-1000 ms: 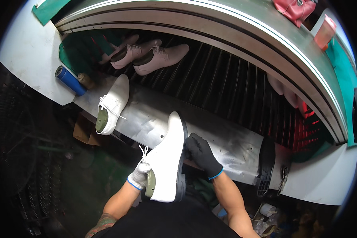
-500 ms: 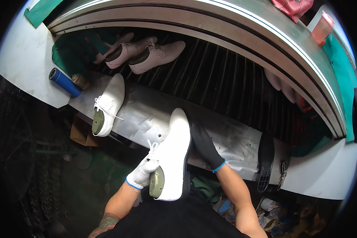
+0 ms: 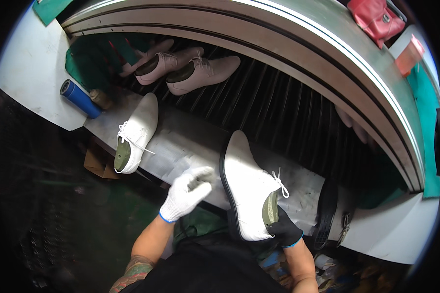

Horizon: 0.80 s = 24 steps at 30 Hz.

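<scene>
My right hand (image 3: 285,228), in a black glove, grips a white lace-up shoe (image 3: 247,188) near its heel; most of its fingers are hidden behind the shoe. A green last (image 3: 270,212) fills the shoe's opening, and a black sole runs along its left side. The toe points away from me. To its left, my left hand (image 3: 186,191) in a white knit glove holds nothing, thumb apart from its bent fingers. A second white shoe (image 3: 142,122), also with a green last, lies on the metal ledge (image 3: 173,132) farther left. At the ledge's right end is a loose black sole (image 3: 326,210).
Beyond the ledge, several pale shoes (image 3: 205,75) sit on dark rollers (image 3: 259,97) under a curved machine housing (image 3: 298,53). A blue cylinder (image 3: 79,97) is at the left. Keys (image 3: 345,225) hang at the right. A red pouch (image 3: 376,22) rests on top.
The shoe has passed from my left hand to my right and turned, so its sole now faces left. My left hand has let go. The view has shifted slightly.
</scene>
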Tool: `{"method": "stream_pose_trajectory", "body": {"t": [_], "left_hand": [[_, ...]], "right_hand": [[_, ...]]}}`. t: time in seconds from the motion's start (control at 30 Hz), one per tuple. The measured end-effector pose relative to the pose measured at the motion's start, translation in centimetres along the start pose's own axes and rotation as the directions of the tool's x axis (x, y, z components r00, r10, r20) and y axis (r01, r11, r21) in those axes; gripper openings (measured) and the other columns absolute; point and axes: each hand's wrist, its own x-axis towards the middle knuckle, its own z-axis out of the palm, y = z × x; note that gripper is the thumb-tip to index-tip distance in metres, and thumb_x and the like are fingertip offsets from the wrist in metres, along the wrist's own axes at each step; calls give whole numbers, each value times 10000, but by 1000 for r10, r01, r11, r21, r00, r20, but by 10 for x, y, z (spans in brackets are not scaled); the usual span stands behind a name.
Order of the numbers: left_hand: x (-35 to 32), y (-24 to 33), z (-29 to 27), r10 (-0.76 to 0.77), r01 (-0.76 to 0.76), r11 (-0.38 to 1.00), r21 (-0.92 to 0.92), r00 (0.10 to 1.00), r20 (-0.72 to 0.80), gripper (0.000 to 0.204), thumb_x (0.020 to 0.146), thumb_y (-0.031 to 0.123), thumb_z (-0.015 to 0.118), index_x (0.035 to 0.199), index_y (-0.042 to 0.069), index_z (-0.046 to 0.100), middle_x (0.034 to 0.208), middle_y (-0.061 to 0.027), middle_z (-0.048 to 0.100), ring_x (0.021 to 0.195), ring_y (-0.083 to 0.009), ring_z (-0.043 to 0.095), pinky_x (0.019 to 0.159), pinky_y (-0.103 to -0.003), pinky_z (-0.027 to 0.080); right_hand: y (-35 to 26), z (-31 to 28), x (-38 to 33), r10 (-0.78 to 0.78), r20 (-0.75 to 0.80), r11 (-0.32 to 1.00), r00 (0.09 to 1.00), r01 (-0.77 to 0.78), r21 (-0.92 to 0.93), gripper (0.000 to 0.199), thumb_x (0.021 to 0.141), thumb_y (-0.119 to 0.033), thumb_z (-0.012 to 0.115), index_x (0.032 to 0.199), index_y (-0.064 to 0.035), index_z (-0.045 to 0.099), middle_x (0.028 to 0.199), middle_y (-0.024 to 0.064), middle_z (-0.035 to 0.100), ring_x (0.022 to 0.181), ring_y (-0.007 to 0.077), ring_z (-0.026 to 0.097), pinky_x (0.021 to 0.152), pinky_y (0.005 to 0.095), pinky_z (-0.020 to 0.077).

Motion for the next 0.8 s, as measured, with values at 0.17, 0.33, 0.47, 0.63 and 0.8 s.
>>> {"method": "stream_pose_trajectory", "body": {"t": [0.17, 0.33, 0.47, 0.63, 0.8], "left_hand": [[40, -45, -32, 683, -336, 429, 838, 728, -58, 274, 818, 33, 749, 1090, 56, 725, 728, -106, 650, 576, -302, 633, 542, -403, 509], [42, -49, -27, 702, -323, 363, 874, 711, -29, 283, 741, 61, 788, 1018, 90, 739, 689, -68, 613, 581, -278, 609, 548, -408, 507], [49, -44, -25, 686, -326, 367, 871, 727, -17, 263, 746, 78, 785, 1007, 89, 747, 685, -54, 578, 573, -262, 595, 544, -399, 510], [46, -33, -28, 646, -231, 278, 932, 764, -4, 244, 754, 124, 786, 996, 111, 752, 676, -32, 542, 577, -221, 588, 537, -372, 500], [45, -35, -31, 611, -223, 298, 928, 792, -7, 223, 744, 140, 788, 965, 120, 757, 664, -5, 538, 564, -186, 568, 529, -361, 482]], "right_hand": [[-42, -39, 16, -111, -146, 986, 983, 127, 104, 1008, 739, -169, 835, 1605, 17, 353, 1527, 190, 559, 1415, 317, 549, 1216, 436, 407], [-127, -81, 53, -252, -359, 964, 899, 200, -176, 965, 761, -171, 820, 1595, 13, 371, 1527, 186, 560, 1413, 316, 549, 1209, 435, 414], [-194, -91, 91, -338, -469, 921, 816, 185, -342, 931, 779, -171, 809, 1587, 10, 385, 1528, 182, 561, 1412, 315, 550, 1204, 435, 420], [-234, -109, 212, -349, -431, 885, 832, 142, -442, 888, 801, -173, 795, 1577, 6, 403, 1529, 178, 561, 1411, 314, 550, 1197, 434, 427], [-255, -100, 339, -373, -396, 826, 839, 105, -555, 845, 823, -174, 780, 1567, 2, 421, 1530, 173, 562, 1409, 313, 550, 1190, 433, 434]]}}
